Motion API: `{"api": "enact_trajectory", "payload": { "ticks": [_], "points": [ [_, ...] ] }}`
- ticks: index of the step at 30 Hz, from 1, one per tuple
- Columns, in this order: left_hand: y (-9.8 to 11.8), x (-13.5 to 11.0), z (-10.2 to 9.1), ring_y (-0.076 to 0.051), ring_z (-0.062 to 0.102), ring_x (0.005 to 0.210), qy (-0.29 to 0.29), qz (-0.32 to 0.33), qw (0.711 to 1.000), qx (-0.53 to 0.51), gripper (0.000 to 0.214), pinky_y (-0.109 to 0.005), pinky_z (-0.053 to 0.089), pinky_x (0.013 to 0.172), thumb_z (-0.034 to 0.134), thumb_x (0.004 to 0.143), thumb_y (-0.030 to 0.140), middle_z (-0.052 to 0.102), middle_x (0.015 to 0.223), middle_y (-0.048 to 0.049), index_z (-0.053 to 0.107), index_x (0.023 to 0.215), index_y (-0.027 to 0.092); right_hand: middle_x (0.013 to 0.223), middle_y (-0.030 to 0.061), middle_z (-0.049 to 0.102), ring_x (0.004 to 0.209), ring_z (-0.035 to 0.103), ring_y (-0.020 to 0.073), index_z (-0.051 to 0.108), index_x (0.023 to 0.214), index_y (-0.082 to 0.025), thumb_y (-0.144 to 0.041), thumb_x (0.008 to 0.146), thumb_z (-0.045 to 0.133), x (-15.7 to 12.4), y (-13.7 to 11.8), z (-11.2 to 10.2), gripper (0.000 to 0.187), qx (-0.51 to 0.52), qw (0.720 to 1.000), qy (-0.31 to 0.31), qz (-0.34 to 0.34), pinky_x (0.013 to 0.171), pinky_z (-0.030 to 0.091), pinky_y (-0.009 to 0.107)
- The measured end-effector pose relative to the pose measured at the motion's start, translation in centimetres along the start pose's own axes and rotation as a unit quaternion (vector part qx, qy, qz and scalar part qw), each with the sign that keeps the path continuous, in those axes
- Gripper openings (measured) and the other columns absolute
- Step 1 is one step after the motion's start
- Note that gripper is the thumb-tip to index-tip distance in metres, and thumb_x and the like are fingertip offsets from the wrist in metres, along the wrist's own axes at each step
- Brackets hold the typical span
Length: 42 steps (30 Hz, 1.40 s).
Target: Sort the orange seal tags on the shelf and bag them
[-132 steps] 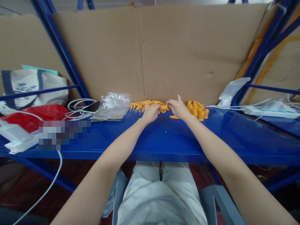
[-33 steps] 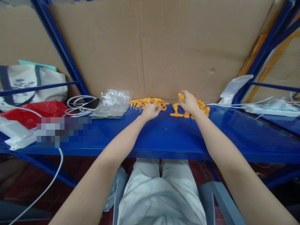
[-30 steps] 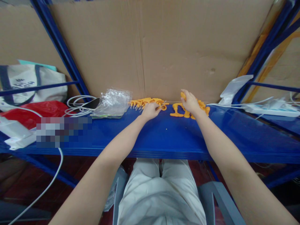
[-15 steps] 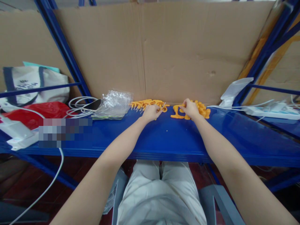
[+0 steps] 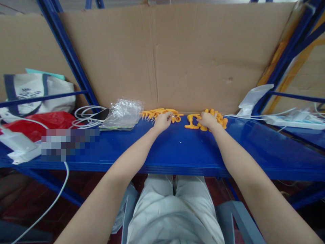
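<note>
My left hand (image 5: 161, 122) has its fingers curled in at the right end of a row of orange pieces (image 5: 162, 111). Thin silver coils or chains hang from these pieces. Whatever lies between its fingertips is too small and hidden to name. Just right of those fingertips, a round orange ring-like part (image 5: 178, 118) rests on the shelf. My right hand (image 5: 208, 120) is closed over a pile of orange T-shaped pieces (image 5: 221, 122), its fingertips gripping one near the pile's left side. Beside it, a single T-shaped orange piece (image 5: 191, 121) lies on the blue shelf.
Clear plastic bags (image 5: 123, 117) lie to the left, near coiled white cable (image 5: 85, 115) and a red bag (image 5: 50, 123). A white power strip (image 5: 297, 122) sits at the right. Cardboard (image 5: 193, 57) stands behind the blue shelf (image 5: 180, 152).
My right hand has shifted slightly right and down into the pile. My left fingers have drawn back left from the round orange part, which now shows fully.
</note>
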<state>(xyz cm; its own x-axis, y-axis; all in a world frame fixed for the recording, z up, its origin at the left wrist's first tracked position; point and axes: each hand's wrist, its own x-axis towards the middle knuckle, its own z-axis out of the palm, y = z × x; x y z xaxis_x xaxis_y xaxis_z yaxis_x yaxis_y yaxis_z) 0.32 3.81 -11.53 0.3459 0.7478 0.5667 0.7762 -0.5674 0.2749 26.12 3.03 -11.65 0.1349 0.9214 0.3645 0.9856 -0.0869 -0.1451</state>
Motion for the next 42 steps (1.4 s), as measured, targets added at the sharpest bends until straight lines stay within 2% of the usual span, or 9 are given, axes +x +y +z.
{"api": "enact_trajectory", "payload": {
  "ticks": [6,12,18,21,27,31,34,38,42],
  "points": [
    [-0.5,-0.2,0.8,-0.026,0.064,0.121,-0.007,0.012,0.999,0.029,0.042,-0.04,0.046,0.105,0.05,0.097,0.029,0.069,0.132,-0.0113,0.06,0.137,0.02,0.121,0.0246,0.066,0.125,0.054,0.0456,0.071,0.114,-0.014,-0.039,0.088,0.062,0.5,0.7,0.5,0.037,-0.026,1.0,-0.015,-0.008,0.105,0.026,0.078],
    [-1.3,-0.4,2.0,-0.035,0.051,0.137,-0.066,-0.033,0.996,0.054,0.063,-0.054,0.036,0.113,0.047,0.098,0.048,0.059,0.145,-0.0161,0.038,0.155,0.023,0.126,0.028,0.064,0.131,0.049,0.0477,0.071,0.115,-0.01,-0.025,0.083,0.064,-0.2,-0.6,-0.4,0.035,-0.057,0.998,-0.038,0.006,0.108,0.016,0.08],
    [-2.4,-0.2,2.5,-0.036,0.047,0.141,-0.092,-0.073,0.991,0.065,0.065,-0.056,0.033,0.115,0.042,0.1,0.044,0.051,0.151,-0.0203,0.03,0.158,0.018,0.13,0.0228,0.062,0.131,0.051,0.0432,0.066,0.122,-0.013,-0.023,0.083,0.062,-1.4,-2.2,-1.1,0.04,-0.048,0.998,0.005,-0.04,0.11,0.009,0.079],
    [-2.5,-0.2,2.5,-0.036,0.048,0.14,-0.096,-0.08,0.99,0.07,0.064,-0.055,0.034,0.115,0.043,0.1,0.043,0.053,0.149,-0.0214,0.031,0.157,0.017,0.13,0.0191,0.063,0.127,0.055,0.0382,0.065,0.122,-0.016,-0.026,0.088,0.059,-2.0,-3.4,-1.0,0.037,-0.037,0.994,0.012,-0.105,0.113,0.009,0.077],
    [-2.2,-0.3,2.3,-0.032,0.043,0.145,-0.106,-0.095,0.988,0.066,0.058,-0.05,0.033,0.116,0.042,0.101,0.039,0.044,0.156,-0.021,0.032,0.154,0.017,0.135,0.0177,0.063,0.13,0.055,0.0355,0.063,0.128,-0.019,-0.027,0.095,0.053,-3.3,-6.1,0.1,0.035,-0.035,0.978,-0.029,-0.206,0.115,0.014,0.073],
    [-1.8,-0.1,2.0,-0.027,0.044,0.144,-0.121,-0.102,0.984,0.078,0.045,-0.045,0.031,0.118,0.042,0.101,0.032,0.049,0.152,-0.019,0.041,0.144,0.017,0.142,0.0167,0.06,0.134,0.053,0.0352,0.048,0.148,-0.019,-0.034,0.101,0.041,-3.8,-7.4,1.0,0.049,-0.038,0.974,-0.065,-0.213,0.117,0.008,0.072],
    [-1.6,-0.2,1.7,-0.026,0.048,0.139,-0.13,-0.089,0.983,0.091,0.037,-0.043,0.035,0.116,0.042,0.1,0.025,0.054,0.146,-0.0186,0.047,0.135,0.015,0.154,0.0145,0.049,0.138,0.049,0.0349,0.039,0.155,-0.021,-0.037,0.104,0.033,-3.8,-7.7,1.5,0.054,-0.017,0.975,-0.079,-0.208,0.118,0.009,0.071],
    [-1.2,-0.5,1.1,-0.03,0.05,0.134,-0.126,-0.07,0.983,0.115,0.034,-0.046,0.041,0.109,0.043,0.097,0.022,0.056,0.141,-0.0179,0.051,0.129,0.016,0.162,0.014,0.037,0.145,0.04,0.0356,0.038,0.156,-0.021,-0.042,0.104,0.027,-3.2,-7.7,2.1,0.057,0.007,0.979,-0.096,-0.178,0.118,0.013,0.071],
    [-0.4,-0.7,0.5,-0.03,0.053,0.128,-0.107,-0.042,0.983,0.141,0.03,-0.044,0.044,0.104,0.042,0.096,0.02,0.06,0.134,-0.0158,0.059,0.12,0.017,0.162,0.0139,0.035,0.146,0.038,0.0354,0.041,0.155,-0.02,-0.044,0.105,0.025,-2.9,-7.6,2.3,0.058,0.01,0.983,-0.099,-0.153,0.119,0.006,0.07]
  ]
}}
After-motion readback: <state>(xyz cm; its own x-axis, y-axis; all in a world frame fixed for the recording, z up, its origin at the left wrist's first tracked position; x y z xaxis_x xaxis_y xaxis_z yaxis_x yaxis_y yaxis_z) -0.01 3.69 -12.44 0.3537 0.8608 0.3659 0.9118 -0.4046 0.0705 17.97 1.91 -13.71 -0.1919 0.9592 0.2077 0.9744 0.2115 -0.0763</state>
